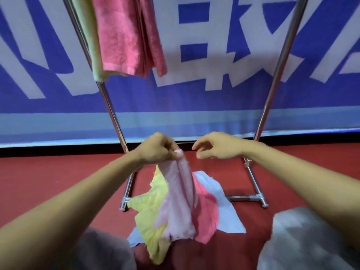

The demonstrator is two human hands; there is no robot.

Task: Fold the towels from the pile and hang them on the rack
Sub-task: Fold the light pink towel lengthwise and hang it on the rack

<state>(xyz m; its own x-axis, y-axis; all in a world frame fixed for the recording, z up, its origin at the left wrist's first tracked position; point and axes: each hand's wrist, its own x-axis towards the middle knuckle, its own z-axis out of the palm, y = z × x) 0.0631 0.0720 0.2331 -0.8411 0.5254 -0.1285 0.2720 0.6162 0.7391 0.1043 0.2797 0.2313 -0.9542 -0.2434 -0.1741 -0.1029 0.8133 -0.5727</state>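
Pinching one pale pink towel (179, 201) in the left hand (157, 149) above a pile (148, 211) of three, with the right hand (218, 146) loosely curled, empty. Two hung towels (120, 36), tops cut off.

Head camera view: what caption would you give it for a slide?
The left hand pinches a pale pink towel up from the floor pile, open right hand beside it, before a rack.

Free gap, seemingly, between rack posts (274, 84).
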